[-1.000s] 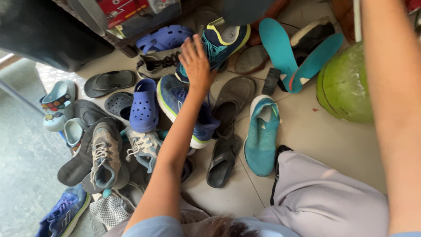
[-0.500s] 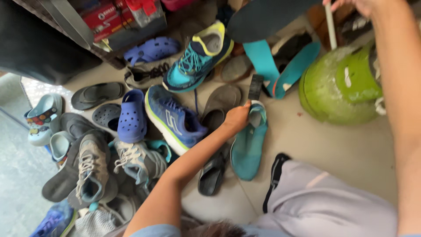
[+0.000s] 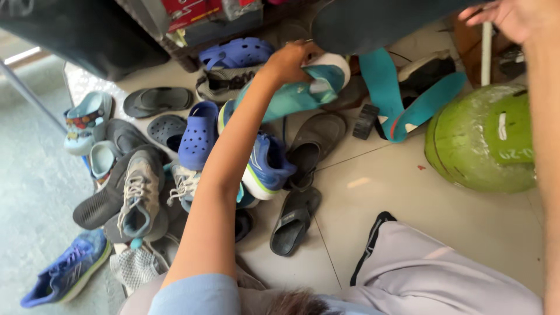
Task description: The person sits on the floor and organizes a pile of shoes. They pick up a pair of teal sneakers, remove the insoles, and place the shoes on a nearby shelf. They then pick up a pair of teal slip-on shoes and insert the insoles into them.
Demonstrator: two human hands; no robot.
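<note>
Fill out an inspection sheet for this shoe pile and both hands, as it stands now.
Surface: pale tiled floor, bare at lower right.
Job's things: teal slip-on shoe lifted above the pile; dark insole raised at top.
Clutter: blue clogs, blue sneaker, dark sandals, grey laced shoes, teal insoles.
Hands: left hand grips the teal shoe; right hand at the insole's end.
Cables: nothing seen.
Surroundings: green gas cylinder, white pole.

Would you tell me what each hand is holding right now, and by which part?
The left hand holds a teal slip-on shoe by its heel end. The right hand grips a white pole.
</note>
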